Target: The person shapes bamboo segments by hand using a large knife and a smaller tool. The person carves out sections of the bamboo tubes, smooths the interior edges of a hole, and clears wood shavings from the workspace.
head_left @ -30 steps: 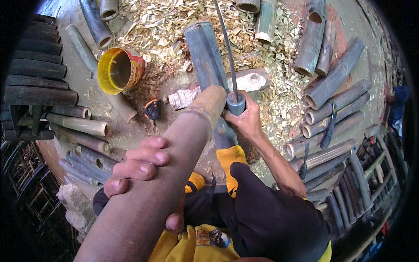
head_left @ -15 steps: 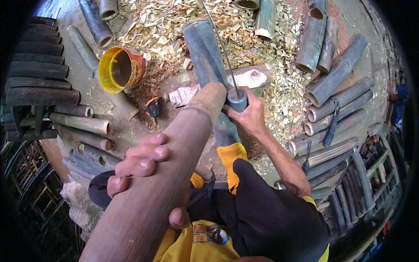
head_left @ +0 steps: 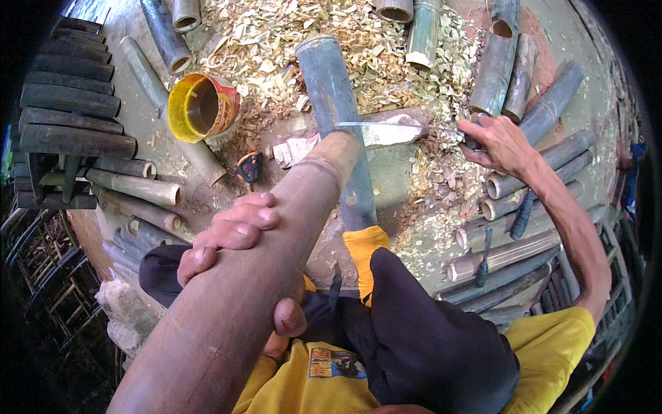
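Observation:
My left hand [head_left: 234, 234] is wrapped around a thick brown bamboo tube [head_left: 207, 345], its thumb on the near side. The tube slants away from my body, and its paler, narrowed far end appears over a dark bamboo pole [head_left: 327, 79]. Yellow cloth [head_left: 365, 259] shows at that pole's near end. Out to the right, my right hand [head_left: 500, 145] is closed on the handle of a long, thin-bladed knife [head_left: 407, 126]. The blade points left, its tip close to the tube's far end; whether it touches I cannot tell. Behind lies a wood block [head_left: 393, 131] with pale hacked patches.
A yellow-and-red bucket [head_left: 227, 110] stands at the left, near a small black-and-orange tool [head_left: 247, 168]. Wood chips [head_left: 269, 34] cover the far ground. Bamboo tubes [head_left: 545, 165] lie at the right, others [head_left: 138, 186] at the left beside a dark slatted bench [head_left: 76, 141].
My right hand has swung right and away from the tube, turning the knife from pointing away to pointing left. My left hand still holds the tube, nearly in place.

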A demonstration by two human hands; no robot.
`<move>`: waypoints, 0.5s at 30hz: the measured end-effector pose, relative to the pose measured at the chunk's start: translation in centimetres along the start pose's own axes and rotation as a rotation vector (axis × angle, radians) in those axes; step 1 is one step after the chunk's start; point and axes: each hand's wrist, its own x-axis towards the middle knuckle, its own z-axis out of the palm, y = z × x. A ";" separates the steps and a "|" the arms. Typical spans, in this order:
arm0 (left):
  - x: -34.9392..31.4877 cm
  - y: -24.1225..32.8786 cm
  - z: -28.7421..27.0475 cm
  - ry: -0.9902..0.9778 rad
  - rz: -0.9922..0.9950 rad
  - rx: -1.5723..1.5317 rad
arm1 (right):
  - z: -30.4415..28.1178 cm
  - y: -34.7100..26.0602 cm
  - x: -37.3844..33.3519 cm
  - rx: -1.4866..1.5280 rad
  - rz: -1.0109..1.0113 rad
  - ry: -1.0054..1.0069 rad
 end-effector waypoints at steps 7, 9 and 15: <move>1.2 1.6 -0.4 0.026 0.017 0.035 | -3.3 1.9 1.4 -0.183 -0.117 -0.094; 0.6 1.0 -0.4 0.006 0.003 0.005 | -3.1 3.7 -2.4 -0.216 -0.053 -0.185; -0.9 0.3 -0.2 0.026 -0.049 -0.022 | 0.3 -2.2 -2.4 -0.110 -0.170 -0.110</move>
